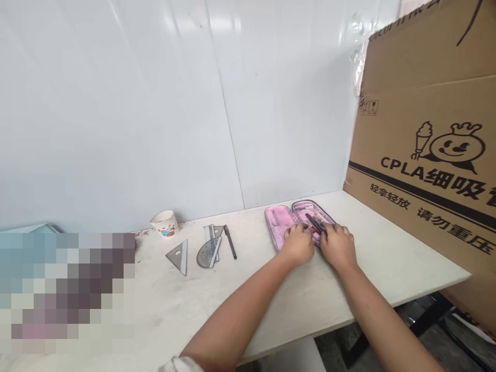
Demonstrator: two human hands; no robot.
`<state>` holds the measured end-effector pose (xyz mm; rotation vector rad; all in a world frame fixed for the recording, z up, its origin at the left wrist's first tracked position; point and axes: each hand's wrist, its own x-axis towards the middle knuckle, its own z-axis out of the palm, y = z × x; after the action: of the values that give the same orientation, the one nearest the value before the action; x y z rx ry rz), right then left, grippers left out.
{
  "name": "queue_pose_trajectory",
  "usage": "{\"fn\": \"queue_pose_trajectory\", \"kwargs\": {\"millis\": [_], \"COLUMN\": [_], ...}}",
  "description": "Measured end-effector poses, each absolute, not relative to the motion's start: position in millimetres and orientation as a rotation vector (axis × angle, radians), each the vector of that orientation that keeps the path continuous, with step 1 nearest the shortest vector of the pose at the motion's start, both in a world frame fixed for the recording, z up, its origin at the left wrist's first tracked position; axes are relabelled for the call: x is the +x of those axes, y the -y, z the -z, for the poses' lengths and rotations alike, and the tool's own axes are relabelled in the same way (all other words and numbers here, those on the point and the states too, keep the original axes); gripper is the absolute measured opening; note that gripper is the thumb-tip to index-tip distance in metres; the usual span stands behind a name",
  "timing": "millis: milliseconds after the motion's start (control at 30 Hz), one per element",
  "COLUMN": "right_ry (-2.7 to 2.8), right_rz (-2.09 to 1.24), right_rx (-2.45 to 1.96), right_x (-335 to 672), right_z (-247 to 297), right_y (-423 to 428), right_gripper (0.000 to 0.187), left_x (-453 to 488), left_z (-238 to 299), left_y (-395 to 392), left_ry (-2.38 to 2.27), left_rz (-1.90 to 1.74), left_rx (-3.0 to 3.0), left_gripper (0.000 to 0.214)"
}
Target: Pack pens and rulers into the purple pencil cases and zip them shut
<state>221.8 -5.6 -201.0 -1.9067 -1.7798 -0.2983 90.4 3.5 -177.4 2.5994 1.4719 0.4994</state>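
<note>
A pink pencil case [281, 219] lies unfolded on the table, with its two halves side by side. My left hand [300, 244] is over the middle of the case with its fingers curled; whatever they hold, if anything, is hidden. Close beside it, my right hand [340, 247] is closed at the near end of dark pens [314, 222] in the right half. Left of the case, a dark pen [230, 243] lies on the table. Clear rulers and a protractor [205, 254] overlap next to it, and a set square [179, 257] lies farther left.
A paper cup [165, 223] with a colourful print stands near the wall [155, 103]. A large cardboard box [418, 119] rises at the right of the white table [186, 315]. At the far left, a light blue item [33, 231] sits behind a blurred-out patch.
</note>
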Motion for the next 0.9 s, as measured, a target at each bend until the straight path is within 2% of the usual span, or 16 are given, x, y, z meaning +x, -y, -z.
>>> {"fn": "queue_pose_trajectory", "kwargs": {"millis": [233, 400, 633, 900], "right_ry": [1.787, 1.819, 2.247, 2.462], "right_rz": [0.369, 0.419, 0.317, 0.428], "right_rx": [-1.888, -1.763, -1.278, -1.427], "right_x": [227, 212, 95, 10], "right_z": [206, 202, 178, 187], "right_y": [12, 17, 35, 27], "right_gripper": [0.034, 0.032, 0.027, 0.036], "left_x": [8, -76, -123, -129], "left_z": [155, 160, 183, 194], "left_y": [21, 41, 60, 65], "left_ry": [-1.646, -1.903, -1.969, -1.948], "left_rz": [-0.545, -0.551, -0.632, -0.612], "left_rx": [2.505, 2.363, 2.293, 2.353], "left_gripper": [0.037, 0.037, 0.034, 0.03]}}
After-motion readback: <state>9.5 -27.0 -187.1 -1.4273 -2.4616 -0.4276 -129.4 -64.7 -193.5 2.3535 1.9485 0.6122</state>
